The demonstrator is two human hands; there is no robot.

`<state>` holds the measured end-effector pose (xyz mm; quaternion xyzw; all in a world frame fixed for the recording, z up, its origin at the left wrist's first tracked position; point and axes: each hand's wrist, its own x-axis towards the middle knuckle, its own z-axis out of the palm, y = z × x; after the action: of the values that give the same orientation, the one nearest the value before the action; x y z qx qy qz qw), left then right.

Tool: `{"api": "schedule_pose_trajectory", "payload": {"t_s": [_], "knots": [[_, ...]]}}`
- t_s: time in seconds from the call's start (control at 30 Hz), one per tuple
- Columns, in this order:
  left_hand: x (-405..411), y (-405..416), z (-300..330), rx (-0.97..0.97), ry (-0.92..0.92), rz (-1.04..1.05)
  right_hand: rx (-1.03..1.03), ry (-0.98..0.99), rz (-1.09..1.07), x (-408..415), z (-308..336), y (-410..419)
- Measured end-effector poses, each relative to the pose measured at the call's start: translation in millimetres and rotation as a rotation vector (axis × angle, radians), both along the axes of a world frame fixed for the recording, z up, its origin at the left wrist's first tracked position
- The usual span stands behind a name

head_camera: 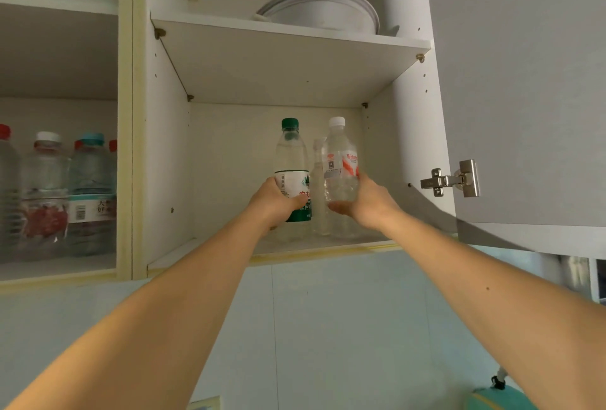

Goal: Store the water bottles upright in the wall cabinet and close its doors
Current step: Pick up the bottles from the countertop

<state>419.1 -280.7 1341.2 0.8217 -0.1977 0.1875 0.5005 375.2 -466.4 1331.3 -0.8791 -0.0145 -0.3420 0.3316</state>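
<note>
Both my arms reach up into the open wall cabinet. My left hand grips a clear bottle with a green cap and green label, held upright over the lower shelf. My right hand grips a clear bottle with a white cap and red-and-white label, also upright. Between and behind them stands a third clear bottle, partly hidden. Whether the two held bottles touch the shelf floor I cannot tell.
The right cabinet door hangs open with a metal hinge. White plates lie on the upper shelf. The neighbouring compartment at left holds several bottles. Light blue wall lies below the cabinet.
</note>
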Motion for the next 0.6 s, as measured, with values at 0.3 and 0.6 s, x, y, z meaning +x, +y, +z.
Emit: {"api": "schedule_pose_trajectory", "payload": {"t_s": [0.3,0.6], "knots": [[-53.1,54.8,1.2,0.174,-0.277,0.121,-0.092,-0.290,-0.146,-44.4,-5.4,26.8],[-117.7,100.7,-45.3,-0.065,-0.429,0.031,-0.073,-0.378,0.091,-87.1,-54.5,104.3]]}}
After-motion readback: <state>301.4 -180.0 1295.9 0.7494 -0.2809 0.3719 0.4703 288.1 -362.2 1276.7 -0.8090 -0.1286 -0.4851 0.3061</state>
